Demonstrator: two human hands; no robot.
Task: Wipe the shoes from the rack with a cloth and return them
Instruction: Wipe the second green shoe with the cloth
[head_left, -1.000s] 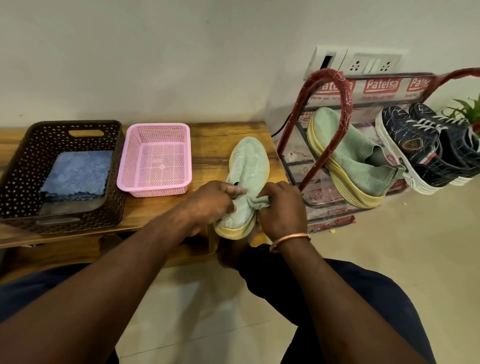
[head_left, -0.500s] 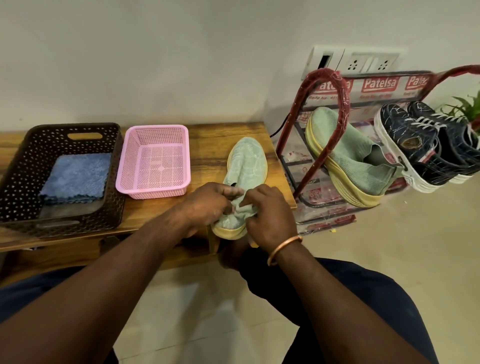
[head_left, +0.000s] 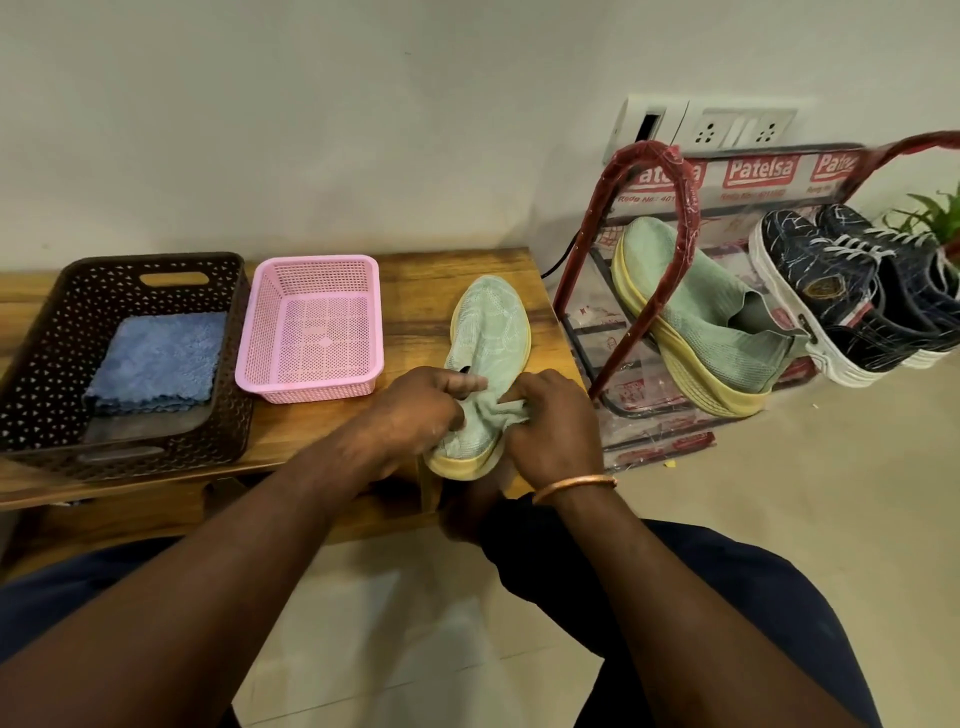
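**Desk:** Where was the shoe when you looked?

**Operator:** The green shoe (head_left: 491, 332) lay on the wooden bench (head_left: 415, 275), toe toward the wall and heel at the near edge. I saw the toe half plainly. The heel end was mostly buried under the hands.

**Desk:** And the hands?

**Operator:** Both were clamped on it. The left hand (head_left: 415, 410) had its fingers curled in at the heel's left side. The right hand (head_left: 550, 421), a copper bangle (head_left: 571, 486) on its wrist, pinched a bunched fold of green fabric by the collar. I couldn't tell whether that fold was the shoe's own knit or a separate rag, as the colour matched.

**Desk:** Any cloth you were sure of?

**Operator:** A folded blue cloth (head_left: 156, 358) lay in the brown basket (head_left: 31, 364), whose left side ran out of frame. A pink basket (head_left: 311, 384) stood just beside it.

**Desk:** The rack?

**Operator:** The rack (head_left: 649, 156) stood right of the bench. A second green shoe (head_left: 701, 322) leaned on it, partly behind the red bar. Beside it were the dark sneakers (head_left: 831, 291), the farther one cut off by the edge.
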